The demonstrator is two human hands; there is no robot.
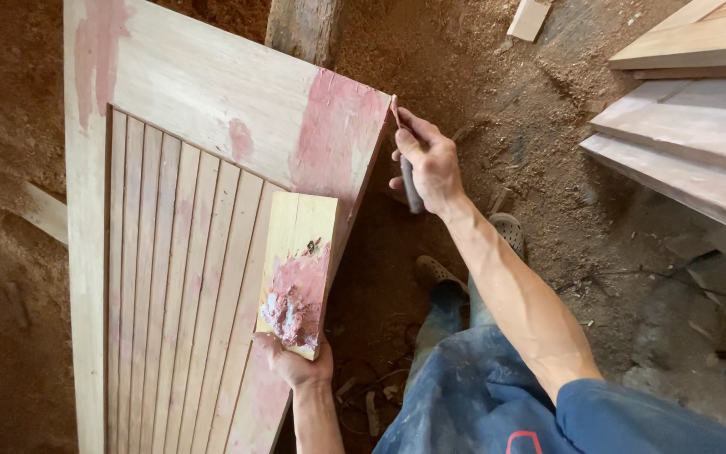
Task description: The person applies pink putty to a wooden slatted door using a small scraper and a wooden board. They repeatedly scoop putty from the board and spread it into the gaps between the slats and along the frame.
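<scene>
Putty knife point(407, 178), dark handle, thin blade, pinched in right hand point(432, 168) against slatted door panel point(170, 252) edge, over smeared pink filler. Left hand point(296, 363) grips small flat board point(300, 265) carrying lumpy pink putty point(293, 307), resting on panel. Sawdust floor point(548, 134).

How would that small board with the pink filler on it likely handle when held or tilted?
The small board looks stiff and probably light: the left hand holds it by its lower end alone. The pink filler seems pasty, likely clinging rather than sliding, though it could smear if touched.
</scene>
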